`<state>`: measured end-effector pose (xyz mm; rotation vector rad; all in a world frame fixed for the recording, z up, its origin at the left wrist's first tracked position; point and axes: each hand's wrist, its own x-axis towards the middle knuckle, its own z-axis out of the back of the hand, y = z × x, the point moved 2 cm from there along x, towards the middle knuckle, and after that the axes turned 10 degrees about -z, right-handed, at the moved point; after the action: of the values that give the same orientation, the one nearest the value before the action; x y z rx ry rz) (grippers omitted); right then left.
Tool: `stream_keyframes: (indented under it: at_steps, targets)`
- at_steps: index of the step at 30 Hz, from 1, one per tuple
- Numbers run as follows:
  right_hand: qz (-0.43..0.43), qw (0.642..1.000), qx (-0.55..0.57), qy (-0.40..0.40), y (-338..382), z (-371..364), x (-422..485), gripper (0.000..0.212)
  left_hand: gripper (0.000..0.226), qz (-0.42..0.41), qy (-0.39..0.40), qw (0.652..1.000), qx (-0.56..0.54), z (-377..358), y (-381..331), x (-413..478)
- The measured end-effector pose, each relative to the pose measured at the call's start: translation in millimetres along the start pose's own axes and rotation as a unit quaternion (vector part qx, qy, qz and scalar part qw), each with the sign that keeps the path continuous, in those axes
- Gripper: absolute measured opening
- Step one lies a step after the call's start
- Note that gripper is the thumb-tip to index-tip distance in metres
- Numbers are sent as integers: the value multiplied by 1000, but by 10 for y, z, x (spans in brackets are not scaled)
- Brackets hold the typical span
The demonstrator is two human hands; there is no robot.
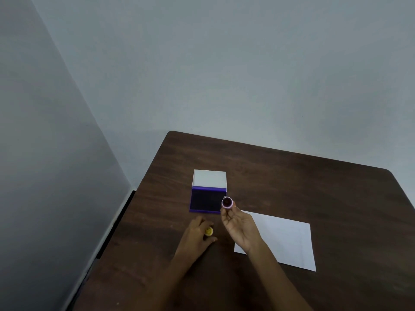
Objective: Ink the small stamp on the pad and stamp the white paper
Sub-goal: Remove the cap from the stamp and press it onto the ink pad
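Now – right hand (239, 225) palm-up, pinching small stamp (227, 202) | left hand (197, 234) – closed on yellow cap (209, 231)

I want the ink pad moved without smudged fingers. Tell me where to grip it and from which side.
Grip the ink pad by its purple base, pinching the left and right outer edges, coming from above. It lies flat on the table with the dark inked face up and the white lid hinged open at the far side, so the front and sides are free. The right hand holding the small stamp crowds the right edge.
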<state>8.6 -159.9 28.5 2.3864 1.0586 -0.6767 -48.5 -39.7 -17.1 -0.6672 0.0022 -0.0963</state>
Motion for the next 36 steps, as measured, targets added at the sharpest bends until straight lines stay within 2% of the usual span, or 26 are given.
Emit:
stream_keyframes:
  at_steps: [2,5,7,8,10,12,19,24,29,36]
  targets:
    - [13,1000,-25,1,16,1,27,27,47,6,-21,1000,-13,31,34,-14]
    - [49,996,-71,-17,62,24,117,17,42,51,-99,993,-33,148,176,9]
    - [82,984,-150,-57,84,24,183,16,45,81,-127,988,-35,229,300,53]
    - [102,966,-216,-96,95,29,220,17,49,90,-131,987,-34,262,359,83]
    - [144,908,-348,-182,99,36,295,17,61,96,-119,988,-28,299,454,141]
    - [181,858,-427,-220,79,-3,380,17,75,75,-102,992,1,299,529,199]
    - [273,711,-613,-210,-25,-274,677,20,91,25,-40,993,106,180,707,350]
    - [280,642,-688,-191,-68,-338,827,22,98,18,-18,990,137,147,746,386]
    - [265,600,-731,-186,-107,-296,879,25,102,16,-26,991,131,146,765,389]
    - [268,591,-735,-198,-160,-284,884,27,100,21,-16,990,140,142,769,391]
